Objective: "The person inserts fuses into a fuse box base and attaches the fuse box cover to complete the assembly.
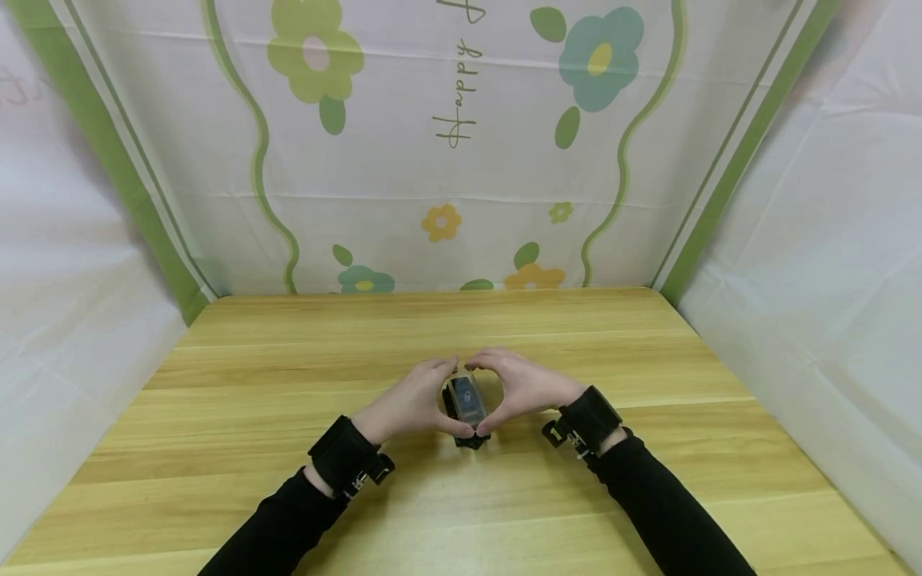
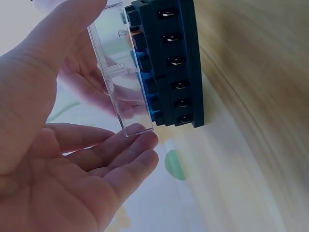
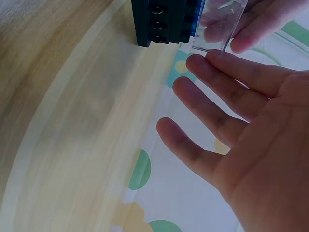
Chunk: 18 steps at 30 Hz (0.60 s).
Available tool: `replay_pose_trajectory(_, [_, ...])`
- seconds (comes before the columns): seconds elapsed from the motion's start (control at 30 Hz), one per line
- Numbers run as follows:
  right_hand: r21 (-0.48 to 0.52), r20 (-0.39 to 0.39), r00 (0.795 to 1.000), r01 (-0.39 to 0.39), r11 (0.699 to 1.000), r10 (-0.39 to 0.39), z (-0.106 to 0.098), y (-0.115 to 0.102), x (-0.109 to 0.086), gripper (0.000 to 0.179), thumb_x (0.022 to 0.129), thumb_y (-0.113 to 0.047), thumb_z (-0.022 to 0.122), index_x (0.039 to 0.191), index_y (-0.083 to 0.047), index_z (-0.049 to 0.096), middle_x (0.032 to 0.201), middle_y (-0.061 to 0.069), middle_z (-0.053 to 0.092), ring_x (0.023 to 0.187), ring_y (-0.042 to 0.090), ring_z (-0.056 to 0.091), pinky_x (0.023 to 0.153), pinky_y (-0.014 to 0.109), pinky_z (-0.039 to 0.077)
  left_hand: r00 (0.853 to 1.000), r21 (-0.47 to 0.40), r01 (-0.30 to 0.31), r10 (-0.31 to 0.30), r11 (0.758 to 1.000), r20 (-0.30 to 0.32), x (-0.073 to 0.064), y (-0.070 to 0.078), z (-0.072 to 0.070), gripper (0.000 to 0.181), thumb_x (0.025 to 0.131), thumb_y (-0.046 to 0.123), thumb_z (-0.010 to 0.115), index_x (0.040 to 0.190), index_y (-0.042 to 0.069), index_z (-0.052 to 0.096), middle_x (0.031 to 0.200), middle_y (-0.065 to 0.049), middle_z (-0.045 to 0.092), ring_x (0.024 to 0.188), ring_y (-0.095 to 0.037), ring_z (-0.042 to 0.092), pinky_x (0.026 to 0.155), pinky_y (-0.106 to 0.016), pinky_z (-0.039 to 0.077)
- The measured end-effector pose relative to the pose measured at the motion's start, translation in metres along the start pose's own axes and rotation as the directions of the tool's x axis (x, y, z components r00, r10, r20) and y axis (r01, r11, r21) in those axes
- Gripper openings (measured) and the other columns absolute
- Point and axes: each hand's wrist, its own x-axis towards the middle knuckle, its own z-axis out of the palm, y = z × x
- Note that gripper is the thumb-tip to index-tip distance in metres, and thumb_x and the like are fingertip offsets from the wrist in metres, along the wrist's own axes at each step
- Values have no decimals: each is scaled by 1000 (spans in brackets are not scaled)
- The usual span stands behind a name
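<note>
A black fuse block with a row of metal terminals along its side stands on the wooden table, in the middle of the head view. On its top side sits a clear plastic cover, its edge right at the block, with coloured fuses showing beneath. My left hand holds the cover by its ends, thumb at the near end and fingertips at the far one. From the other side my right hand grips the same cover, likewise thumb near and fingers far. In the right wrist view its other fingers spread out loosely.
The wooden table runs back to a white cloth printed with flowers. More white cloth hangs along both sides. Each wrist wears a black strap with a small camera.
</note>
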Motion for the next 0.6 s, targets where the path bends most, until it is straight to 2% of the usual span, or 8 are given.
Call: replay_pose_trajectory(0.6, [-21, 15, 1000, 6, 1000, -6, 2, -3, 1, 100, 69, -54, 86, 145, -3, 45, 145, 10, 44, 132, 23, 41, 105, 42, 39, 1000, -16, -2, 2, 1000, 4, 0, -2, 4, 109, 73, 47, 87, 149, -9, 32, 147, -26, 39, 135, -39, 38, 106, -49, 37])
